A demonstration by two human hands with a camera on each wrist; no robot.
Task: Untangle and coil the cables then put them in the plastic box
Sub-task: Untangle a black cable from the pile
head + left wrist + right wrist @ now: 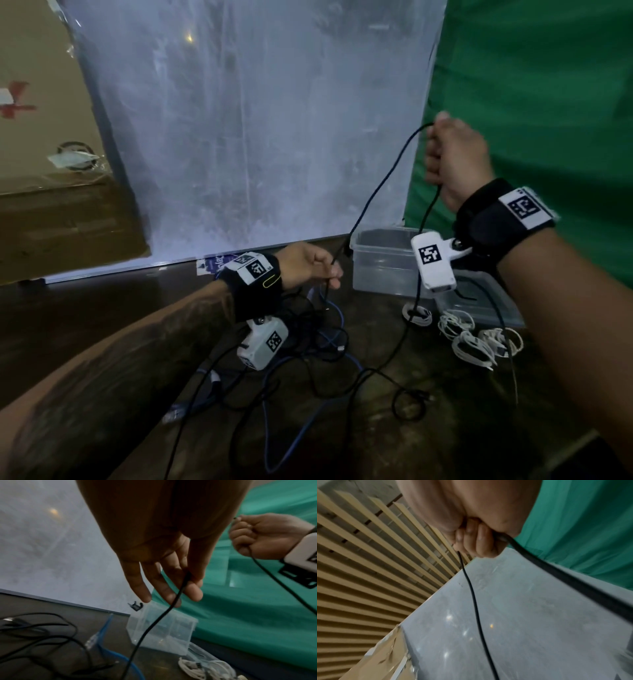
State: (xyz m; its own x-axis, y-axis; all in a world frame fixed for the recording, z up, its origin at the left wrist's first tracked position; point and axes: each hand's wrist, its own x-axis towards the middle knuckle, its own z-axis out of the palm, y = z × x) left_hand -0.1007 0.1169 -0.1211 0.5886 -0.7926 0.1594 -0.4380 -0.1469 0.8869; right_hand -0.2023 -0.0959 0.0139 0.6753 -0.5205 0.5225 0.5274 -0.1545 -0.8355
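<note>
Your right hand (455,161), raised and clenched on the black cable (380,185), anchors its upper end; the cable slants down-left to your left hand (313,267), pinching it beside the plastic box (380,270).

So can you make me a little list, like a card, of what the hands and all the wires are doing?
right hand: raised, gripping the thin black cable
left hand: lower, pinching the same cable
black cable: stretched between both hands, the rest trailing on the floor
clear plastic box: open, no cables visible inside
bundled white cables: lying beside the box
blue cable: on the floor, tangled with black ones
</note>
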